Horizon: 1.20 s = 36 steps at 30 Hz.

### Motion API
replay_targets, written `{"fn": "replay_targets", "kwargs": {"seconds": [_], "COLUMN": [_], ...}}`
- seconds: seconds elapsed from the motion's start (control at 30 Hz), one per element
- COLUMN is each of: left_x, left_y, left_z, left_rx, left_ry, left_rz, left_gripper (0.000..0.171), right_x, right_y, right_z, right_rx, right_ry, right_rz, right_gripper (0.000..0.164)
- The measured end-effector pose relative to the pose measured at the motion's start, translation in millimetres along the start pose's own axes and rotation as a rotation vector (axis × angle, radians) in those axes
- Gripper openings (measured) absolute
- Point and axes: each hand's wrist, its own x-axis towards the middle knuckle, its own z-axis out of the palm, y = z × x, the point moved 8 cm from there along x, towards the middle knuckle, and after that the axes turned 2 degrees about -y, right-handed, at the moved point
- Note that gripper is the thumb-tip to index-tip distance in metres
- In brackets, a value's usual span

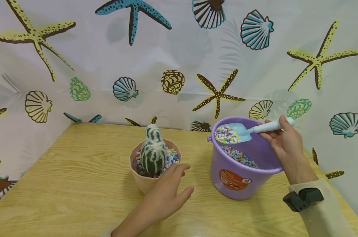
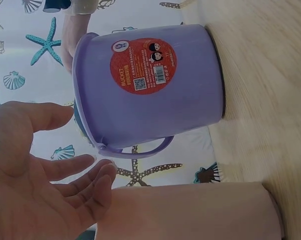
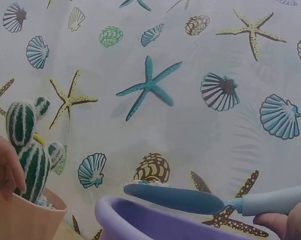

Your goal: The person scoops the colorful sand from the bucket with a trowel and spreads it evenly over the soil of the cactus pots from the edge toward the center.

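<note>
My right hand grips the white handle of a light blue scoop, which carries multicoloured pebbles over the mouth of a purple bucket. More small pebbles lie inside that bucket. To the left stands a peach flowerpot with a green, white-fuzzed cactus set among coloured pebbles. My left hand is at the pot's near right side, fingers loosely bent and thumb apart, holding nothing. In the left wrist view its fingertips are close to the pot's rim; whether they touch is unclear.
Both containers stand on a wooden table. Behind them hangs a pale cloth printed with shells and starfish. The bucket's purple handle hangs down along its side. A black device is strapped at my right wrist.
</note>
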Motion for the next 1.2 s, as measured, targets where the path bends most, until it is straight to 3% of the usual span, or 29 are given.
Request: {"fn": "replay_targets", "kwargs": {"seconds": [0.3, 0.6, 0.8, 0.97, 1.2], "left_x": [-17.6, -30.9, -36.3, -39.1, -40.4], "left_y": [-11.8, -26.9, -34.9, -40.2, -50.7], "left_z": [-11.2, -24.2, -36.6, -47.4, -62.8], "left_rx": [-0.018, -0.01, 0.013, 0.032, 0.063], "left_ry": [0.007, 0.048, 0.091, 0.133, 0.212], "left_rz": [-0.014, -0.085, -0.129, -0.097, -0.079], "left_gripper": [0.041, 0.029, 0.027, 0.028, 0.027], "right_x": [-5, -8, -10, -10, -12], "right_y": [4, 9, 15, 20, 26], "right_z": [1, 9, 12, 18, 25], "right_rx": [0.051, 0.041, 0.069, 0.071, 0.058], "right_ry": [-0.006, -0.025, -0.027, -0.029, -0.038], "right_rz": [0.013, -0.001, 0.025, 0.037, 0.042], "right_gripper": [0.053, 0.061, 0.049, 0.036, 0.035]}}
